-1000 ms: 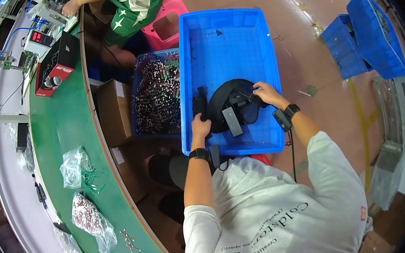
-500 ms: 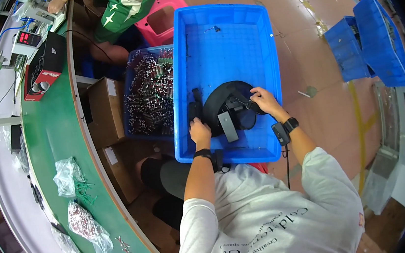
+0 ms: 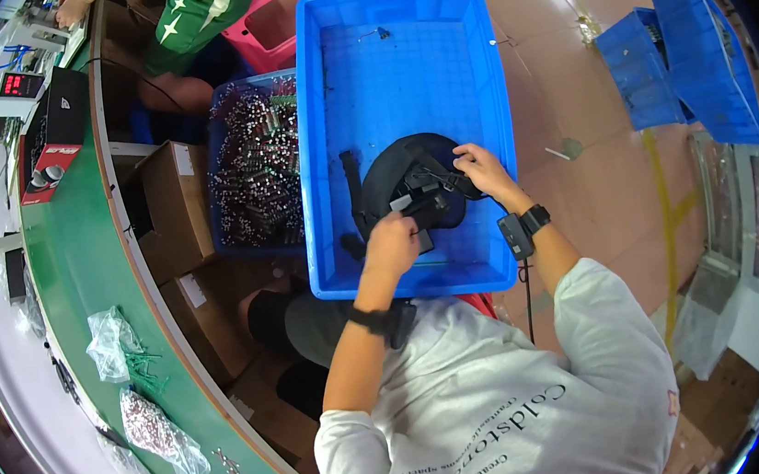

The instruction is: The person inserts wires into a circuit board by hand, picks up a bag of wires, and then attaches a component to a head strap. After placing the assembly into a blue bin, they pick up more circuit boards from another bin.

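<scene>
A round black soft case [image 3: 381,178] lies open in the blue plastic bin [image 3: 493,86] in front of me. Small dark devices, a loop of thin black cable [image 3: 428,174] and a grey box [image 3: 425,243], partly hidden by my hand, sit in it. My left hand [image 3: 391,245] is closed over the near left part of the case, with a small black device [image 3: 434,206] jutting from its fingers. At the case's right edge, my right hand [image 3: 486,174] pinches the rim. Left of the case lies a black strap [image 3: 354,184] with a dark piece near its lower end.
A dark bin of small red-and-silver parts [image 3: 252,167] stands left of the blue bin, above cardboard boxes [image 3: 173,189]. The green workbench [image 3: 87,268] runs along my left with bagged parts. A co-worker sits beyond, by a pink stool [image 3: 274,21]. Blue crates [image 3: 704,64] stand at right.
My left hand has moved right, from the black device beside the case to over the case, and that device has left its spot. My right hand stays at the case's right edge.
</scene>
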A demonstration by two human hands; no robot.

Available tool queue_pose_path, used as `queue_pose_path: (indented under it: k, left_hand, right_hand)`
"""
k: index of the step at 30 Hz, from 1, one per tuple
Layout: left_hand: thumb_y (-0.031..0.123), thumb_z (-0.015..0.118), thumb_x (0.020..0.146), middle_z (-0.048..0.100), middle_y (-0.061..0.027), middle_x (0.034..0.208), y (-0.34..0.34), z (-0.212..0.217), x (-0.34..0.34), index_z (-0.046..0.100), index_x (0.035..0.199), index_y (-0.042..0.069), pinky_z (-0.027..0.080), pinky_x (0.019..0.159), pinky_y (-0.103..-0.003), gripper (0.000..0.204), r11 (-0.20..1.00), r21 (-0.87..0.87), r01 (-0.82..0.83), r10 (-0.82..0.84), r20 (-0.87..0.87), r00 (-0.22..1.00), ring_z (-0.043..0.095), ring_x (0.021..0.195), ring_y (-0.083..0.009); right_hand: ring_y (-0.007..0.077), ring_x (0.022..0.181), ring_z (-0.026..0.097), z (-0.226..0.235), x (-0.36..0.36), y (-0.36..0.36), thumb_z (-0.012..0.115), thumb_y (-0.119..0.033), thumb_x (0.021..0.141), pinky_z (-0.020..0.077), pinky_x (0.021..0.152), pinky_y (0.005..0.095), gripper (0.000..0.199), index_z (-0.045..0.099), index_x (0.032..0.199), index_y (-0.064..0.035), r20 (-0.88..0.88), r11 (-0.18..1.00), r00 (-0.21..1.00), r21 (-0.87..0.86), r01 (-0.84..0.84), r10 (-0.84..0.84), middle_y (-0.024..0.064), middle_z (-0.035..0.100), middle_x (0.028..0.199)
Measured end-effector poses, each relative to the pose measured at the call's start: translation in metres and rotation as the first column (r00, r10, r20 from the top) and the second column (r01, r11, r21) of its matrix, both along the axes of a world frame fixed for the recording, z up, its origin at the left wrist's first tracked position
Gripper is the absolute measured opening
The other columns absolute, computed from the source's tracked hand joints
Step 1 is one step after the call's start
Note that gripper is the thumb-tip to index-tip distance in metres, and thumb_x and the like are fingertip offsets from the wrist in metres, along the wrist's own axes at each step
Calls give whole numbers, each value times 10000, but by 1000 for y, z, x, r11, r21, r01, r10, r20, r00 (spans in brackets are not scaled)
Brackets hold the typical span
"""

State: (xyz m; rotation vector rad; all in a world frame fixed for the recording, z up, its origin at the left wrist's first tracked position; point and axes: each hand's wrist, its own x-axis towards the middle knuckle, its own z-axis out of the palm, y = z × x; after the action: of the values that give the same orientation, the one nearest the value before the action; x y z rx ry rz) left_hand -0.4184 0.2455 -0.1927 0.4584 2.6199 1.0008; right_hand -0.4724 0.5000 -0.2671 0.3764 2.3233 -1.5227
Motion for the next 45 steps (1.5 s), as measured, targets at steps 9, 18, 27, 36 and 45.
queue_pose_path:
  k: [9,18,27,36,45]
  left_hand:
    - [150,664,732,679,-154,779,-2,-50,-15,706,861,40,532,672,-353,175,903,309,-299,244,206,948,673,709,-250]
    - [72,662,752,401,-241,1308,-51,-84,2,463,1235,92,516,873,-461,523,741,-633,-223,482,270,834,606,983,-449]
    - [127,723,669,565,-217,1059,-63,-90,0,611,975,64,527,824,-408,332,830,-480,-284,454,285,844,634,928,-385]
    - [178,769,622,638,-154,905,46,-41,-10,650,882,41,515,763,-399,317,918,220,-329,290,191,938,626,835,-316]
    - [73,677,765,673,-122,853,20,-58,0,643,963,-5,525,634,-293,215,642,375,-669,600,298,743,660,710,-171]
  right_hand:
    - [175,806,609,2,5,0,596,-187,877,473,722,291,336,579,1148,10,25,987,996,-134,86,-83,115,655,919]
    - [220,846,637,-15,5,2,608,-185,853,486,770,315,334,590,1122,12,-61,997,995,1,74,-74,135,669,920]
    - [233,864,645,-18,4,0,626,-185,839,493,779,331,339,593,1121,0,-64,994,992,-25,103,-105,145,671,931]
    - [241,824,646,0,4,-8,635,-174,822,499,761,339,349,587,1118,3,-109,997,991,12,75,-73,136,670,899]
    - [402,1147,520,5,9,-10,710,-203,705,452,939,426,691,449,1316,-13,-64,865,995,501,-38,81,272,527,1248]
